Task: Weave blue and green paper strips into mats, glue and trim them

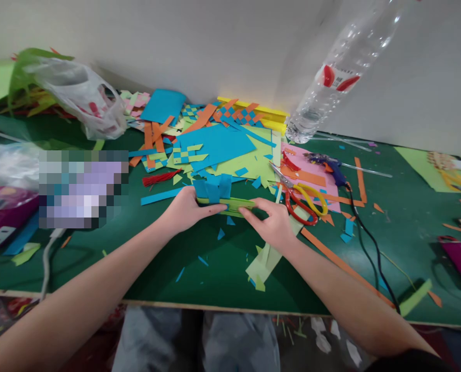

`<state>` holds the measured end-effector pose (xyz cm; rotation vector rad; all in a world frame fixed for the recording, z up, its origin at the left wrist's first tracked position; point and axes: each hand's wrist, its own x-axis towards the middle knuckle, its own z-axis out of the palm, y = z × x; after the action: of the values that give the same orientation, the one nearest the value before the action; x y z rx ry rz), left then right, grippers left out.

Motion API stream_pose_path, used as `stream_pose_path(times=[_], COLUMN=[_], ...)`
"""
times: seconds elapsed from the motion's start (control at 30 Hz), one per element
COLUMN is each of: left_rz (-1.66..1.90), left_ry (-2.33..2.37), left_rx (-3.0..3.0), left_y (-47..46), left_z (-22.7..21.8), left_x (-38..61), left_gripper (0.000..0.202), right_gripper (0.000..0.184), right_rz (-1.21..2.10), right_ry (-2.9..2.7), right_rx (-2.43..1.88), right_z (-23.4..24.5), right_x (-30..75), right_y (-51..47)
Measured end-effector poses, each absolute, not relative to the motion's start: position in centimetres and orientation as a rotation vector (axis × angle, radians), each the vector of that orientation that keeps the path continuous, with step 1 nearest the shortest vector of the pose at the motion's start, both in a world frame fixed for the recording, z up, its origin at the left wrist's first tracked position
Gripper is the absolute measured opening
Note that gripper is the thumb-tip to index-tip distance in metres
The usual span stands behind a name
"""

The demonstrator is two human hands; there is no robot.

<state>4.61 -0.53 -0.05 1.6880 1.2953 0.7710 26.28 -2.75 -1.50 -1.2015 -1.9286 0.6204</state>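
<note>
Both my hands grip a piece of green and blue paper strips (214, 190) above the front middle of the table. Blue strips stand up from its left part, and green strips run across between my hands. My left hand (189, 210) pinches the left end, thumb along the near side. At the right end, my right hand (271, 219) has thumb and forefinger closed on the green strips. A long blue strip (160, 196) sticks out left of my left hand. Scissors (294, 194) with red and yellow handles lie just beyond my right hand.
Behind my hands lie blue sheets (218, 147) and woven paper scraps. A glue gun (331, 168) with a black cord lies right, near a tall plastic bottle (323, 98). A plastic bag (83, 98) and a pixelated device (81, 191) with a cable are at left.
</note>
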Motion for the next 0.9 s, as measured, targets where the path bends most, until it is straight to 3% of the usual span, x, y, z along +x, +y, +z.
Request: stream_pose_path(times=[0.37, 0.53, 0.67, 0.9], left_rz=[0.806, 0.753, 0.765, 0.805], left_ry=[1.291, 1.257, 1.181, 1.249], left_rx=[1.716, 1.767, 1.784, 1.732], left_y=[-0.52, -0.58, -0.56, -0.79], left_z=[0.03, 0.05, -0.32, 0.10], left_x=[4.61, 4.68, 4.68, 4.62], left_gripper=[0.027, 0.027, 0.024, 0.033], right_gripper=[0.013, 0.030, 0.012, 0.012], right_rz=[0.564, 0.822, 0.696, 0.596], right_ry=[-1.985, -1.822, -1.844, -1.950], right_rx=[-1.178, -1.073, -1.112, -1.072], right_z=[-1.45, -1.06, -1.24, -1.60], right_x=[26.42, 26.47, 26.39, 26.28], right_y=[-2.71, -2.91, -2.98, -2.93])
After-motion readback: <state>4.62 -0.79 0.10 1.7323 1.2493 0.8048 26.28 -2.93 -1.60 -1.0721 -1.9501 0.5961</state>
